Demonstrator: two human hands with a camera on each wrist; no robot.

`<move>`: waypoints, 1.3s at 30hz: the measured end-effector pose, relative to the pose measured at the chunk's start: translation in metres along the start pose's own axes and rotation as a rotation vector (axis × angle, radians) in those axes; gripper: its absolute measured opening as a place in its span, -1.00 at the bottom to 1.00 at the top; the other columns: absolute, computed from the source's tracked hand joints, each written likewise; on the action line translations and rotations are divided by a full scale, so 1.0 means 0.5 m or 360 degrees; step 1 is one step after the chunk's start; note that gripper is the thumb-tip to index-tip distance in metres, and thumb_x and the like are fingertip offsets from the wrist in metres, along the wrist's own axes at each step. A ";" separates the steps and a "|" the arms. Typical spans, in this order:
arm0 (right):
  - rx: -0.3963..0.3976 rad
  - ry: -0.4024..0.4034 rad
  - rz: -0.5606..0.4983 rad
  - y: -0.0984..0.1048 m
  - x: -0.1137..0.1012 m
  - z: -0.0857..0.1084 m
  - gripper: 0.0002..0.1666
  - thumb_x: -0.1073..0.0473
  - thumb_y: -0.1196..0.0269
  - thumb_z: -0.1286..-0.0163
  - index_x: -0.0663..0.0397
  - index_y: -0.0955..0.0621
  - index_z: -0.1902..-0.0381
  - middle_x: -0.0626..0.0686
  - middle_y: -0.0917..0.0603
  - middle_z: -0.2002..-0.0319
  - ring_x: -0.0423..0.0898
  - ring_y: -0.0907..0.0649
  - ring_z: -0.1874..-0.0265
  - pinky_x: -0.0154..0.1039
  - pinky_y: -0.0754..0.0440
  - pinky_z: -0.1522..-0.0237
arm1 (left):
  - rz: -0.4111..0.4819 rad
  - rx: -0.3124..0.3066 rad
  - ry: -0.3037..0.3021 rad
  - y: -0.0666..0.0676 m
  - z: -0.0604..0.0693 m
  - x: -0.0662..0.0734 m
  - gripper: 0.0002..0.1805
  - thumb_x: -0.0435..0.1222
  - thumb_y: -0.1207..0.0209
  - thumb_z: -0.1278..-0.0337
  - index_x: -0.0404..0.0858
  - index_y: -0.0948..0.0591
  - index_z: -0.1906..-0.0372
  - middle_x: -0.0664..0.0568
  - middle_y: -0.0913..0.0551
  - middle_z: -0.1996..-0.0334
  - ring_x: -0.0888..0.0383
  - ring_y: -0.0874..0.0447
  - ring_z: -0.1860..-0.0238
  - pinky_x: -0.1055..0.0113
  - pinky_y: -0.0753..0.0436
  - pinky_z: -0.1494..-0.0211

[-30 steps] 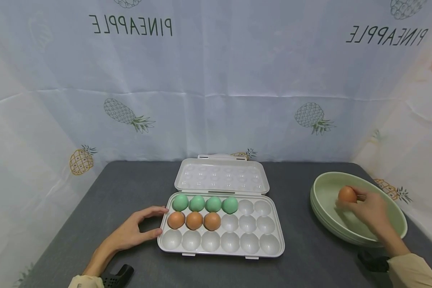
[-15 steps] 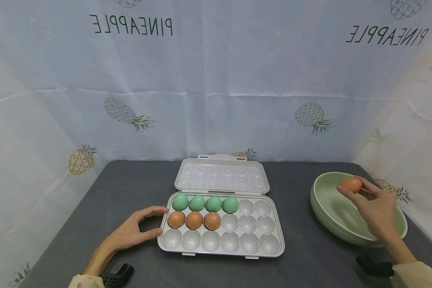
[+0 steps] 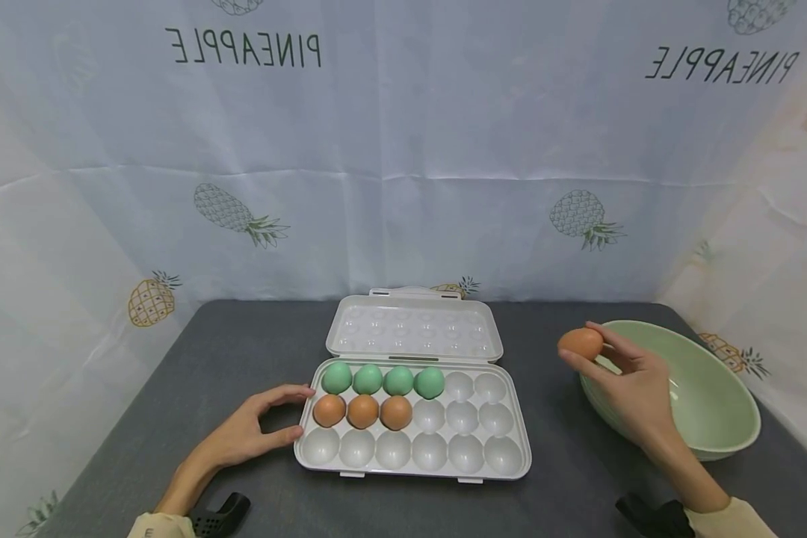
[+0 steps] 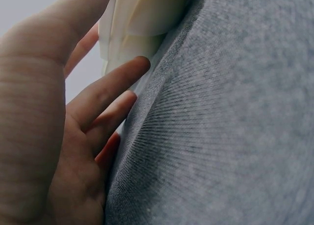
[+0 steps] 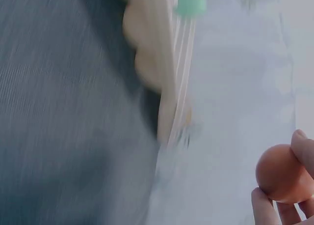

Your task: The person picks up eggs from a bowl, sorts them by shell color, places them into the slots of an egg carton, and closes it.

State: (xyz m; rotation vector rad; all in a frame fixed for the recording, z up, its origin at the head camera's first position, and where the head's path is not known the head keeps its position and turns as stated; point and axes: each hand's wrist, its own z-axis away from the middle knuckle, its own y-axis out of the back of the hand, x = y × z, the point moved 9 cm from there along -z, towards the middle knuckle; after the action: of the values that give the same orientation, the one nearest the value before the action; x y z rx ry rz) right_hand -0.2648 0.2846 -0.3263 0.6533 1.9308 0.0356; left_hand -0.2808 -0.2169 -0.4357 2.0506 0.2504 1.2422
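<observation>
A white egg carton (image 3: 417, 474) lies with its lid raised in the middle of the table. Its back row has several green eggs (image 3: 399, 381); 3 brown eggs (image 3: 363, 412) sit in the middle row from the left. My left hand (image 3: 245, 430) rests at the carton's left edge, thumb and fingers spread and straight. Between thumb and fingers, my right hand (image 3: 635, 388) pinches a brown egg (image 3: 580, 344) over the left rim of a pale green bowl (image 3: 713, 388). In the right wrist view the held brown egg (image 5: 282, 175) shows at lower right.
The carton's lid (image 3: 413, 329) leans back behind it. A dark grey cloth covers the table (image 3: 255, 344). White curtain (image 3: 383, 149) with pineapple prints hangs behind and at both sides. Bare hollows fill the carton's front row and right side.
My right hand has lifted the brown egg out of the bowl and carried it left past the rim. The left hand and the carton stay put.
</observation>
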 end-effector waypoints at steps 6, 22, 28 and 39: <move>-0.0223 0.0114 -0.0107 -0.096 -0.059 0.030 -0.35 0.47 -0.55 -0.05 0.31 -0.67 -0.16 -0.39 -0.71 0.08 -0.48 -0.73 0.12 -0.53 -0.71 0.11 | 0.0010 -0.0003 0.0010 -0.001 -0.001 0.003 -0.45 -0.27 -0.41 -0.19 -0.01 -0.59 -0.29 0.01 -0.69 -0.21 0.46 -0.61 -0.17 0.32 -0.60 -0.21; -0.0704 0.0249 -0.0244 -0.327 -0.085 0.126 -0.39 0.33 -0.63 0.02 0.32 -0.72 -0.06 0.21 -0.74 0.03 -0.24 -0.73 0.06 -0.27 -0.77 0.01 | 0.0007 0.0001 0.0013 -0.001 0.001 -0.003 -0.45 -0.26 -0.42 -0.18 0.00 -0.59 -0.28 0.07 -0.69 -0.20 0.46 -0.60 -0.18 0.35 -0.59 -0.22; -0.0869 0.0260 -0.0262 -0.368 -0.077 0.152 -0.40 0.39 -0.61 0.03 0.42 -0.71 -0.03 0.25 -0.74 0.07 -0.35 -0.70 0.09 -0.29 -0.76 0.00 | -0.0014 -0.0004 0.0015 0.000 -0.001 0.002 -0.45 -0.25 -0.42 -0.17 0.00 -0.59 -0.29 0.01 -0.69 -0.20 0.46 -0.59 -0.18 0.30 -0.59 -0.21; -0.0845 0.0307 -0.0109 -0.378 -0.065 0.162 -0.45 0.31 -0.63 0.03 0.30 -0.75 0.01 0.15 -0.80 0.08 -0.14 -0.76 0.08 -0.34 -0.75 0.02 | -0.0019 -0.0004 0.0038 0.001 0.000 0.003 -0.45 -0.23 -0.42 -0.18 0.01 -0.59 -0.29 0.01 -0.69 -0.21 0.47 -0.58 -0.18 0.28 -0.60 -0.20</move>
State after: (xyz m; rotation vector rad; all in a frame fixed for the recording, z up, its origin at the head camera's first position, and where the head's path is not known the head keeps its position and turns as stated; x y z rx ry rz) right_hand -0.2662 0.0877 -0.3943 0.2325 2.0076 0.5662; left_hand -0.2802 -0.2163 -0.4345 2.0304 0.2721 1.2596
